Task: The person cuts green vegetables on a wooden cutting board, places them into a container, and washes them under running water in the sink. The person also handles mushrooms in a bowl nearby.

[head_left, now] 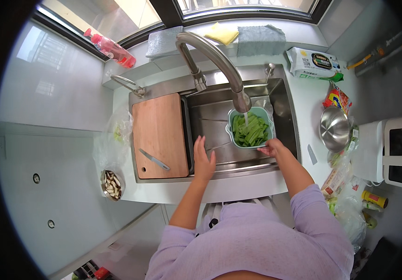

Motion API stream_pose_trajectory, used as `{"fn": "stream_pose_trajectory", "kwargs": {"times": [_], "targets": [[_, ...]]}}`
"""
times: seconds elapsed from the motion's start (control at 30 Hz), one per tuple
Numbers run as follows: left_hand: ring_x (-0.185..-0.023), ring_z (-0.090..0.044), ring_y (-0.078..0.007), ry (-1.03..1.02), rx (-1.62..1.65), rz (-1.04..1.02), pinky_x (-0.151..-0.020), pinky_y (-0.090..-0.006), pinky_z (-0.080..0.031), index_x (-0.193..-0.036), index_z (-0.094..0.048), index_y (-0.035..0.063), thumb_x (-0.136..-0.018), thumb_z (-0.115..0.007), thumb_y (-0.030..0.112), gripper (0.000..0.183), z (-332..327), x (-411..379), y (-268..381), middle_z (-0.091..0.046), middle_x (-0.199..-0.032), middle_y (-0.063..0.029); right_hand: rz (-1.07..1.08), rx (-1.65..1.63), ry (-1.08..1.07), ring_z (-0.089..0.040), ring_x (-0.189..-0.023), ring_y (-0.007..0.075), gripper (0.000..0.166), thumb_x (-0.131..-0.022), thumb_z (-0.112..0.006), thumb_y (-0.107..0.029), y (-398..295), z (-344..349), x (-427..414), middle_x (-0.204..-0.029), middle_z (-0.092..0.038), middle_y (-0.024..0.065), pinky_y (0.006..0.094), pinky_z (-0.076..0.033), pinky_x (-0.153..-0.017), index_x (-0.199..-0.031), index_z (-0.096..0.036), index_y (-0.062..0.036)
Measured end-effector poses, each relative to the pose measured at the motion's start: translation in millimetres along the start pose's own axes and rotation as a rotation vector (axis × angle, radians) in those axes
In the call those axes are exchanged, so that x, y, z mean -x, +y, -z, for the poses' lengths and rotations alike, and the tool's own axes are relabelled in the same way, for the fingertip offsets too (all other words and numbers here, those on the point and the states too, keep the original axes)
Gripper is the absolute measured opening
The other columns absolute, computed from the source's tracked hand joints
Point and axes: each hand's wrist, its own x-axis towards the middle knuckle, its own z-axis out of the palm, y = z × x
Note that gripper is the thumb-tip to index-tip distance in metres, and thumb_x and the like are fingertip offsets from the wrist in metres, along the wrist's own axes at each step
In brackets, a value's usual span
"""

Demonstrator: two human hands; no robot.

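Note:
Cut green leafy vegetables (250, 130) lie in a light green plastic basin (229, 134) inside the stainless steel sink (215, 154). Water runs onto them from the curved metal faucet (218, 56). My right hand (272, 147) grips the near right rim of the basin. My left hand (203, 159), fingers apart and holding nothing, hovers over the sink's left part. Beside it, a wooden cutting board (160, 133) covers the sink's left end, with a small grey-handled knife (154, 159) lying on it.
A bowl of sliced mushrooms (112, 185) and a plastic bag (111, 140) stand left. Right are a steel bowl (334, 128), a knife blade or sheath (311, 154), a wipes pack (314, 64) and food bags (348, 206). Behind are a pink pump bottle (111, 49) and cloths (261, 39).

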Motion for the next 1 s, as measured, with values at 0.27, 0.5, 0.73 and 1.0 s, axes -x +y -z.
{"fn": "stream_pose_trajectory", "kwargs": {"times": [0.27, 0.5, 0.73, 1.0], "targets": [[-0.122, -0.038, -0.0355, -0.025, 0.069, 0.196, -0.103, -0.0401, -0.030, -0.130, -0.034, -0.0035, -0.081, -0.055, 0.000, 0.053, 18.8, 66.6, -8.0, -0.039, -0.131, -0.0211, 0.089, 0.127, 0.259, -0.063, -0.089, 0.0362, 0.033, -0.085, -0.034, 0.008, 27.4, -16.8, -21.0, -0.102, -0.058, 0.0192, 0.0469, -0.056, -0.070, -0.115, -0.038, -0.0047], [-0.118, -0.045, -0.0319, 0.002, 0.143, 0.251, -0.100, -0.0385, -0.035, -0.131, -0.034, -0.0025, -0.082, -0.055, 0.001, 0.053, 24.5, 69.1, -22.0, -0.042, -0.129, -0.0196, -0.071, 0.128, 0.186, -0.062, -0.089, 0.0315, 0.032, -0.089, -0.030, 0.003, 24.5, 21.5, -48.5, -0.105, -0.058, 0.0192, 0.0439, -0.055, -0.074, -0.114, -0.049, -0.0027], [-0.112, -0.047, -0.0308, -0.038, 0.148, 0.263, -0.097, -0.0377, -0.037, -0.131, -0.035, -0.0018, -0.082, -0.055, 0.002, 0.052, 25.7, 65.3, -22.4, -0.044, -0.125, -0.0190, 0.058, 0.312, 0.288, -0.063, -0.091, 0.0335, 0.033, -0.088, -0.041, -0.002, 26.5, 25.2, -32.5, -0.102, -0.062, 0.0172, 0.0451, -0.055, -0.073, -0.120, -0.049, -0.0023], [-0.111, -0.047, -0.0303, -0.087, 0.141, 0.244, -0.096, -0.0378, -0.037, -0.131, -0.035, -0.0014, -0.082, -0.055, 0.002, 0.053, 24.6, 63.4, -21.6, -0.043, -0.125, -0.0185, 0.079, 1.306, 0.627, -0.060, -0.102, 0.0324, 0.030, -0.086, -0.050, -0.010, 7.7, 17.8, -20.1, -0.107, -0.063, 0.0182, 0.0425, -0.052, -0.079, -0.114, -0.058, -0.0045]]}}
